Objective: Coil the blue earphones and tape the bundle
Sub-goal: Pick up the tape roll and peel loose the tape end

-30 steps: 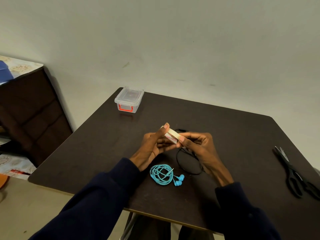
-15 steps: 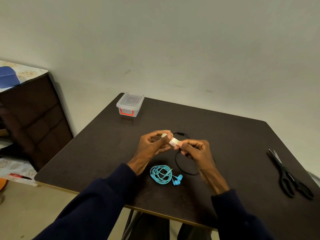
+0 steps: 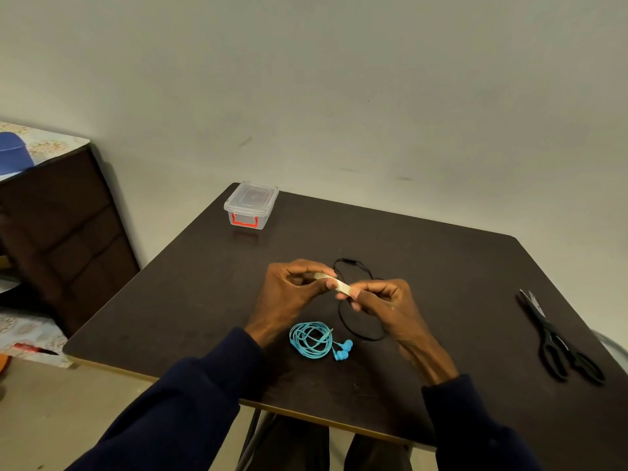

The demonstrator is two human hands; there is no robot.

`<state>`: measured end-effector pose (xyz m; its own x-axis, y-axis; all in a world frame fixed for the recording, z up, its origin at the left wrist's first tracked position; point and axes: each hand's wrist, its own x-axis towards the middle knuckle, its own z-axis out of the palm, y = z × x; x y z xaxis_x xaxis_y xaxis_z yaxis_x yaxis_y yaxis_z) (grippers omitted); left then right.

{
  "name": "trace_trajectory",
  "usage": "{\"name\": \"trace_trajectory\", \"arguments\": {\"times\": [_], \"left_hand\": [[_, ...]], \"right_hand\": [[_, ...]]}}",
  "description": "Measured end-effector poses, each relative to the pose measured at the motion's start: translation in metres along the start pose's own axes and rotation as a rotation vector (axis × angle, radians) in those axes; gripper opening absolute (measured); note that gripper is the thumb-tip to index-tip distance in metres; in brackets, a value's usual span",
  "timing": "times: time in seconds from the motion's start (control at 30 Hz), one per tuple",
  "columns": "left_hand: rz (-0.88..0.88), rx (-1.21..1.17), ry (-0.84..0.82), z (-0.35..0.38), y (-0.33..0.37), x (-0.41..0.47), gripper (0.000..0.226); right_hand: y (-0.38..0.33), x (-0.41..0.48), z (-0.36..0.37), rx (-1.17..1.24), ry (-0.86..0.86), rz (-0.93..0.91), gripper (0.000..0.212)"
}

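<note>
1. Left hand (image 3: 292, 290): raised above the surface (image 3: 441, 266); fingers and thumb curled onto the near end of the cream tape (image 3: 341, 285); the roll itself is mostly hidden behind the fingers.
2. Right hand (image 3: 384, 304): at 3 o'clock of the left hand; thumb and forefinger pinch the other end of the tape; the visible length of tape runs between the two hands.
3. Blue earphones (image 3: 319, 341): coiled, lying on the surface at 6 o'clock of the hands, near the front edge; earbuds at 4 o'clock of the coil; neither hand touches them.
4. Black cable (image 3: 347, 260): looped loosely on the surface under and behind the hands.
5. Clear container (image 3: 251, 205): at 11 o'clock on the surface, far corner; lid on, red latch facing the person; contents cannot be made out.
6. Black scissors (image 3: 557, 338): at 3 o'clock, near the right edge; blades closed.
</note>
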<state>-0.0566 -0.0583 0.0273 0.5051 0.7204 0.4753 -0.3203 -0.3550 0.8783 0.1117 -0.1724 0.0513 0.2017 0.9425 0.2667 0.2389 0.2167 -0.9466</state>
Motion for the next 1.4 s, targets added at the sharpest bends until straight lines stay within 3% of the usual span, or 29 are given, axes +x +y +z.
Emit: {"name": "trace_trajectory", "arguments": {"times": [0.27, 0.63, 1.0, 1.13, 1.3, 1.4], "left_hand": [[-0.195, -0.200, 0.022, -0.002, -0.007, -0.002, 0.027], [-0.476, -0.472, 0.010, -0.012, -0.008, -0.008, 0.041], [-0.629, -0.749, -0.051, -0.010, -0.015, -0.008, 0.074], [-0.548, -0.662, -0.071, -0.015, -0.014, -0.010, 0.056], [-0.125, -0.016, -0.084, -0.011, -0.001, -0.005, 0.031], [0.008, 0.134, -0.130, -0.007, 0.007, -0.003, 0.027]], "right_hand": [[0.000, -0.002, -0.002, 0.038, -0.040, 0.029, 0.018], [0.009, -0.003, -0.006, 0.201, -0.053, 0.158, 0.035], [0.007, -0.004, 0.005, 0.426, 0.011, 0.179, 0.029], [0.013, -0.005, 0.005, 0.368, 0.031, 0.185, 0.024], [0.013, -0.006, 0.004, 0.188, 0.017, 0.153, 0.019], [0.011, -0.005, 0.005, 0.140, 0.007, 0.144, 0.026]]}}
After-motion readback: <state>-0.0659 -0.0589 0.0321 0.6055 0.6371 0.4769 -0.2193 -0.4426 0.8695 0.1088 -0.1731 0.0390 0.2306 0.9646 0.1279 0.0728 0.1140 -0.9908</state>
